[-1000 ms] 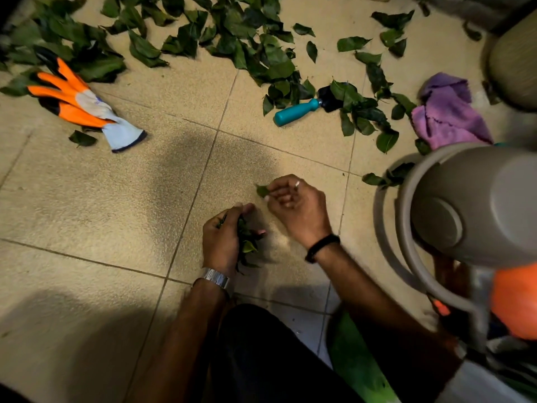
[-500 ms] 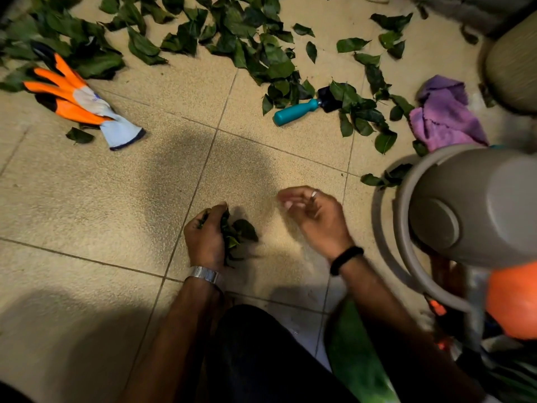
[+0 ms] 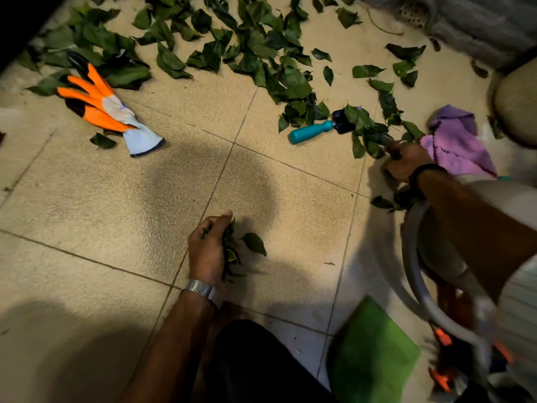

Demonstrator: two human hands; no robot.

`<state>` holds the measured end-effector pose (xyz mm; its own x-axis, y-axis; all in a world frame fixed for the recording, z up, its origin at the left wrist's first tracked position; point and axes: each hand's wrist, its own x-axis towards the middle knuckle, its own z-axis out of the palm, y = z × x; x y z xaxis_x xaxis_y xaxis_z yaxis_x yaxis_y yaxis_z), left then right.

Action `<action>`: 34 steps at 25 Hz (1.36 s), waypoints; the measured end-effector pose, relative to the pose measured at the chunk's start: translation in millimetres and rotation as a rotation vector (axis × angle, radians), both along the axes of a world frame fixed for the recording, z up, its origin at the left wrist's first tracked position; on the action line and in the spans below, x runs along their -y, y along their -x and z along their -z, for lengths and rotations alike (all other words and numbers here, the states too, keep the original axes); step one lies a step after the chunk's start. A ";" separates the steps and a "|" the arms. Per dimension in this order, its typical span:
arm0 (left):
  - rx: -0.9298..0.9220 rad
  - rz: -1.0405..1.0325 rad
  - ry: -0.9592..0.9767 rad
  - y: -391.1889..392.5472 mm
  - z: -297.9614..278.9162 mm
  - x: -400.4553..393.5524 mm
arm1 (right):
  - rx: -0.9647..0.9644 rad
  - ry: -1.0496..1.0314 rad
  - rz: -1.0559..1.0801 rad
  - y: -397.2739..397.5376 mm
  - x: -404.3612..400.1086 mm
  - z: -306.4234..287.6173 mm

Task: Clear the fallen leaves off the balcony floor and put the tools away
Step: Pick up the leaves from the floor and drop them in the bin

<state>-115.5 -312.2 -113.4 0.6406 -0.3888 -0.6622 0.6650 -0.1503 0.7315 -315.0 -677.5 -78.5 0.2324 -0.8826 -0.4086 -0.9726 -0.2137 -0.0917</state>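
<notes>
**Leaves in one hand, more under the other**

The fallen leaves (image 3: 255,50) lie mostly in a wide band across the far side of the tiled floor (image 3: 116,199), from about ten o'clock round to one o'clock. A smaller cluster sits at two o'clock, heaped over the dark blade of a teal-handled trowel (image 3: 312,131), and a few strays lie beside the grey bucket's rim (image 3: 412,257) at three o'clock.

The left hand (image 3: 207,251), near the centre, is curled round a bunch of leaves (image 3: 231,253) — fingers closed on it, one leaf sticking out to the right. A metal watch (image 3: 205,290) sits on that wrist.

The right hand (image 3: 405,162) reaches out to two o'clock, fingers curled into the leaves by the trowel blade; it appears to be gripping some of them (the view there is blurred, so the exact hold is hard to read). It wears a ring and a black wristband (image 3: 425,170).

Just beyond that hand lies a crumpled purple cloth (image 3: 456,141). An orange-and-white glove (image 3: 104,109) lies flat at ten o'clock, its fingertips among the leaves. A green cloth (image 3: 374,353) lies at five o'clock — close to the bucket, in which orange-handled tools (image 3: 443,338) show, blurred.
</notes>
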 end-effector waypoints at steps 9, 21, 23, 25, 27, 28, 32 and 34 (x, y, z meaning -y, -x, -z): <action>-0.010 0.048 0.080 -2.8 -6.8 0.8 | 0.574 -0.015 0.079 -39.1 -171.0 -11.9; 0.220 0.041 -0.128 9.4 12.6 -0.1 | 0.907 -0.275 0.000 -43.7 -296.9 19.4; 0.177 -0.018 -0.147 7.3 16.0 -1.8 | 0.626 -0.038 -0.335 -41.7 -291.7 33.9; 0.123 -0.043 -0.161 3.9 17.5 -4.6 | 0.567 0.069 -0.527 -45.7 -292.1 49.0; 0.083 -0.039 -0.154 -0.1 17.6 -5.8 | 0.656 0.080 -0.433 -54.5 -292.1 48.9; 0.087 -0.018 -0.130 0.1 14.0 -4.9 | 0.726 0.062 -0.286 -57.5 -292.3 44.4; 0.158 0.251 0.020 19.9 3.3 0.9 | 0.883 -0.040 -0.111 -71.1 -302.9 17.1; 0.210 0.250 -0.002 27.8 4.7 -0.1 | 0.871 -0.229 -0.309 -69.6 -303.6 -0.9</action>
<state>-143.2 -312.1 -118.0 0.6480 -0.5505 -0.5263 0.4415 -0.2915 0.8486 -245.4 -373.9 -77.7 0.7464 -0.6513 -0.1369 -0.4461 -0.3370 -0.8291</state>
